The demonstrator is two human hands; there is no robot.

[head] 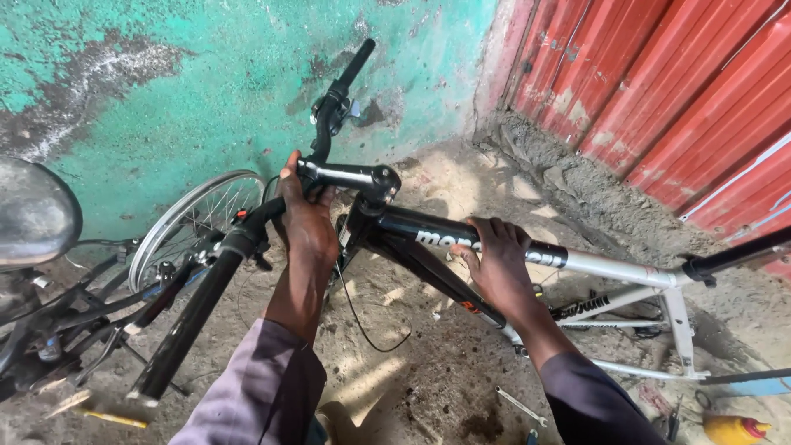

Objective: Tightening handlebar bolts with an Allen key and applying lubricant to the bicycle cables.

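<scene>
Frame: bicycle frame, black at the front and white toward the rear, lies tilted across the dirt ground. I read the lean as a working pose that brings the front end up to my hands.
Wall: teal plastered wall stands behind, with red corrugated sheeting to the right; the bike sits in the corner between them.
Saddle: dark saddle of another machine shows at the left edge, well apart from my grip.
Wheel: spoked wheel stands near the wall, just behind the left grip of the bars.
Handlebar: black handlebar runs diagonally from lower left to upper right, clamped in the stem.
Left hand: my left hand is closed round the bar beside the stem clamp, fingers wrapped; I judge it is there to steady or turn the bars.
Right hand: my right hand is curled over the top tube, fingers hooked on the far side, bracing the frame against the left hand's pull.
Spanner: a slim metal spanner lies on the dirt near my right sleeve, within reach.
Bottle: a yellow bottle with a red cap lies at lower right.
</scene>
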